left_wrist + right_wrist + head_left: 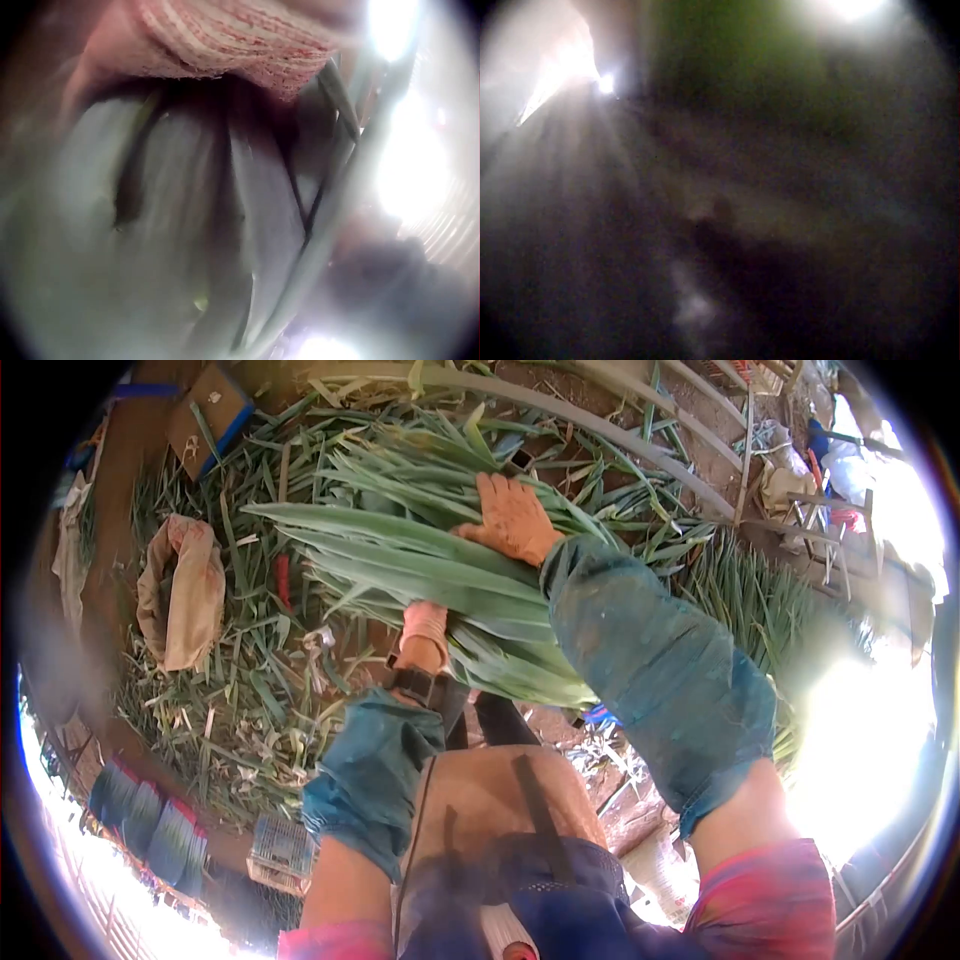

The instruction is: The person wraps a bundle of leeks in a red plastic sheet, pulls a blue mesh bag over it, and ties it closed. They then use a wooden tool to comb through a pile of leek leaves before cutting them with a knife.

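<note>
A large bundle of long green leaves (pixel 420 560) lies across the middle of the head view. The right hand (pixel 512 520) rests flat on top of it, fingers extended and spread. The left hand (pixel 425 628) reaches in at the bundle's near edge; its fingers are hidden beneath the leaves. In the left wrist view, striped fabric on the left hand (pixel 232 37) sits against broad leaves (pixel 180 172). The right wrist view is dark and blurred, with a green patch (pixel 720 45) at the top.
Loose leaves and cuttings (pixel 250 710) cover the ground at left, around a tan sack (pixel 195 600). A board with a blue edge (pixel 208 420) is at upper left. More leaves (pixel 745 595) lie at right. Curved bars (pixel 600 425) cross the top. A wire crate (pixel 283 850) stands at lower left.
</note>
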The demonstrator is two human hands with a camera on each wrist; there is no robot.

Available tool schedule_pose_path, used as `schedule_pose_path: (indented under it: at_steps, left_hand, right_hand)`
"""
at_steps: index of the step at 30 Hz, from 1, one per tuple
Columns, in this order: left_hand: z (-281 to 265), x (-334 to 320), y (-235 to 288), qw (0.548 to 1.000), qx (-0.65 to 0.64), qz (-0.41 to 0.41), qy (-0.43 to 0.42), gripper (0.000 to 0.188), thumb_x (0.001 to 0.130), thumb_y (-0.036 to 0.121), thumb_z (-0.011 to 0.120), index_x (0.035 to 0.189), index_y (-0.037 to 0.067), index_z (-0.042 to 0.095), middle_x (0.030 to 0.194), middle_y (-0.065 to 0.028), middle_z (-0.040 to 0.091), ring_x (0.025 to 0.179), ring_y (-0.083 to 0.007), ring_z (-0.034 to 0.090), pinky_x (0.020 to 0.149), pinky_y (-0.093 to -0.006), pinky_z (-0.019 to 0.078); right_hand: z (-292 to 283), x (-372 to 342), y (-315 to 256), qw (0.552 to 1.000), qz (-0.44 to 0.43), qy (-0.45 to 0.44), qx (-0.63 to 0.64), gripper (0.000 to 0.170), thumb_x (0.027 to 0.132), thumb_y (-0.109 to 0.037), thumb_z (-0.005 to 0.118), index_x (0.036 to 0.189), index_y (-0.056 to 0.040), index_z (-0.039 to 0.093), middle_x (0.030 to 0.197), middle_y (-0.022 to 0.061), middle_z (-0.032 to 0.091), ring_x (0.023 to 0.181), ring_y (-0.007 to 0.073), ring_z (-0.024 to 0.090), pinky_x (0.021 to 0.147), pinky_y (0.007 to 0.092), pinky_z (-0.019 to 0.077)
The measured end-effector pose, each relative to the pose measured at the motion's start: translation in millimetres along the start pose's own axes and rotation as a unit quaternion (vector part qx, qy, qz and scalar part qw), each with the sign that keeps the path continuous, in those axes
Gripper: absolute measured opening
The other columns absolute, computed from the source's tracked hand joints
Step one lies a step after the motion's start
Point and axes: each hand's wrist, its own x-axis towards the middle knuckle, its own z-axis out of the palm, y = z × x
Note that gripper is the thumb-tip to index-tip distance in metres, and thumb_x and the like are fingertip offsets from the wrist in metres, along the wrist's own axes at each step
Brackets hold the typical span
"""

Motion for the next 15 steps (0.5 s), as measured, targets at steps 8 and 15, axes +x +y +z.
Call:
schedule_pose_path:
  at_steps: [8,15]
  left_hand:
    - [11,13,5,0.982,0.051,-0.179,0.023,0.062,0.075,0.042,0.058,0.124,0.005,0.05,0.127,-0.0125,0.05,0.114,-0.0297,0.05,0.095,-0.039,0.0395]
    - [15,11,3,0.984,-0.026,-0.169,0.048,0.079,0.068,0.053,0.064,0.126,0.004,0.044,0.127,-0.0171,0.049,0.115,-0.0345,0.049,0.096,-0.0433,0.0383]
  right_hand:
    - [18,10,-5,0.999,0.019,0.001,-0.034,0.074,0.068,-0.053,0.066,0.113,0.0001,0.042,0.103,0.0167,0.049,0.102,0.0316,0.046,0.088,0.0392,0.0365]
    - [16,19,-8,0.996,0.027,-0.069,-0.05,0.079,0.071,-0.05,0.065,0.122,0.0046,0.039,0.106,0.0169,0.047,0.101,0.0318,0.046,0.087,0.0401,0.0374]
